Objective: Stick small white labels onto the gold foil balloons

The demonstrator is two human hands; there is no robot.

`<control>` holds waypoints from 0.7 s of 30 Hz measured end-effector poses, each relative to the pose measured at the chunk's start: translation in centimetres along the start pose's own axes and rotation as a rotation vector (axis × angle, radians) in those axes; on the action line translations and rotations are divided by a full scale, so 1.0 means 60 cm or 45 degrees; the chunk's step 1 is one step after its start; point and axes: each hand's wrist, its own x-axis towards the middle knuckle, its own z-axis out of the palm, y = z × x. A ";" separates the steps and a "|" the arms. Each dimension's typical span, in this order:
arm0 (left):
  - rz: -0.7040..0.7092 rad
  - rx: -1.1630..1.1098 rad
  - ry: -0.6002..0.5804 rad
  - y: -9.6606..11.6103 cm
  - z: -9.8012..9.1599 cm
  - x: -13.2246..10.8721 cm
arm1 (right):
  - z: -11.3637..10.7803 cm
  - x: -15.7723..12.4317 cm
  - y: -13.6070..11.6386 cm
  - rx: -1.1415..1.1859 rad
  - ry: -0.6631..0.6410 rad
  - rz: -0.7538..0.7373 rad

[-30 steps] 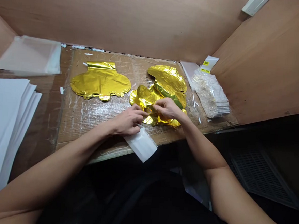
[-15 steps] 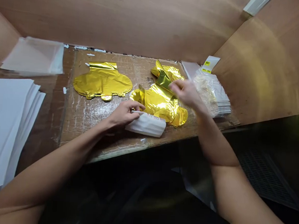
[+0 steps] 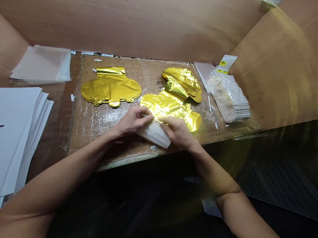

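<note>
My left hand (image 3: 134, 121) is closed, pinching the left end of a white packet (image 3: 154, 134) with small printed marks along its top edge. At the right end of the packet, my right hand (image 3: 178, 131) has its fingers and thumb closed on the edge. Just behind both hands lie flat gold foil balloons (image 3: 162, 104), shiny and crumpled, with one part folded upward at the back. A neat stack of flat gold foil balloons (image 3: 112, 88) rests to the left. My fingers cover both ends of the packet.
White paper sheets (image 3: 8, 134) are stacked at left, with clear plastic sleeves (image 3: 43, 63) behind. At right, a mesh-like bundle (image 3: 220, 92) lies against a pile of white packets (image 3: 238, 97). A thin white stick (image 3: 209, 103) lies nearby. Wooden walls (image 3: 144, 23) enclose the table.
My right hand has come left and down from the foil balloons to the white packet. The folded gold foil at the back now lies spread more to the right.
</note>
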 end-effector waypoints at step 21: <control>0.042 0.037 -0.050 -0.017 -0.008 0.007 | 0.007 0.015 0.007 -0.154 0.235 -0.081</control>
